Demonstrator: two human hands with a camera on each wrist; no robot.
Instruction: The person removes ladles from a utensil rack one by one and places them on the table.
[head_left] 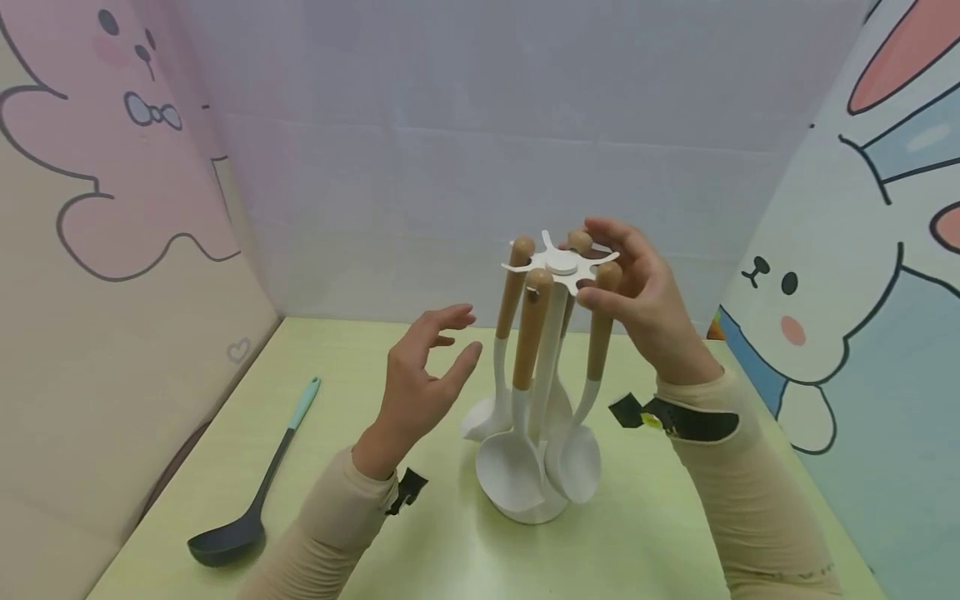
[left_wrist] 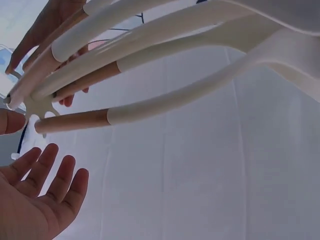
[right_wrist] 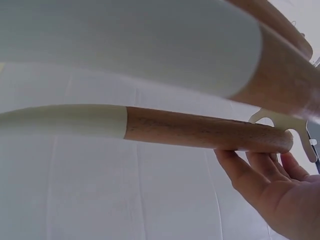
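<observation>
A white utensil stand (head_left: 561, 265) with a hooked top stands on the table, hung with several white utensils with wooden handles. At its front hangs a ladle (head_left: 510, 471); a spoon-like utensil (head_left: 581, 467) hangs on the right. My right hand (head_left: 641, 287) is at the top of the stand, thumb by the right-hand handle. In the right wrist view, its fingertips touch the wooden handle (right_wrist: 200, 131) of one utensil. My left hand (head_left: 423, 375) hovers to the left of the stand, fingers apart and relaxed, holding nothing. In the left wrist view its fingers (left_wrist: 65, 180) are below the handles.
On the left of the pale green table (head_left: 360, 358) lies a black ladle (head_left: 255, 500) with a mint handle end. A pale cloth wall (head_left: 390, 200) stands behind, and side panels with cartoon animals (head_left: 802, 317) flank the table.
</observation>
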